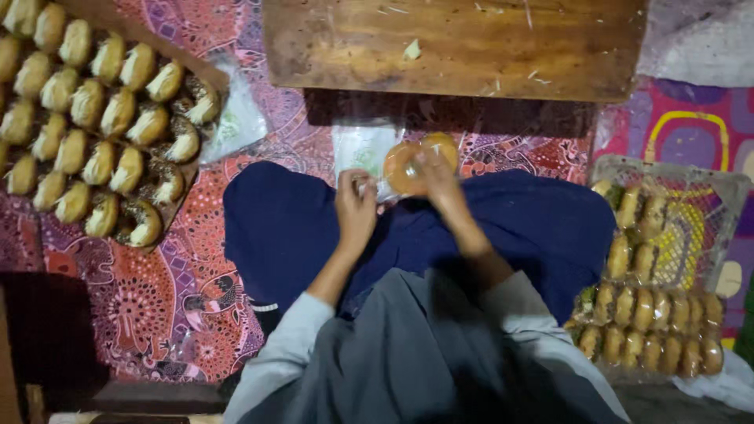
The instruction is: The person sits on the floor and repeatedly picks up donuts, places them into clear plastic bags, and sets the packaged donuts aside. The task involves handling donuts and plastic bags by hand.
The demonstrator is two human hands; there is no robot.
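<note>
Over my lap, my right hand (437, 177) grips a round golden doughnut (402, 166), with a second round bun (442, 144) just behind it. My left hand (355, 206) pinches the edge of a clear plastic bag (363, 149) that lies against the doughnut. Both hands meet close together above my dark blue skirt (283, 228). Whether the doughnut is inside the bag is unclear.
A wooden tray (206, 72) with several rows of filled buns sits at the left on the patterned mat (173, 298). A low wooden table (455, 47) stands ahead. At the right, a plastic basket (730, 184) holds several bagged buns, with more packs (652, 330) in front.
</note>
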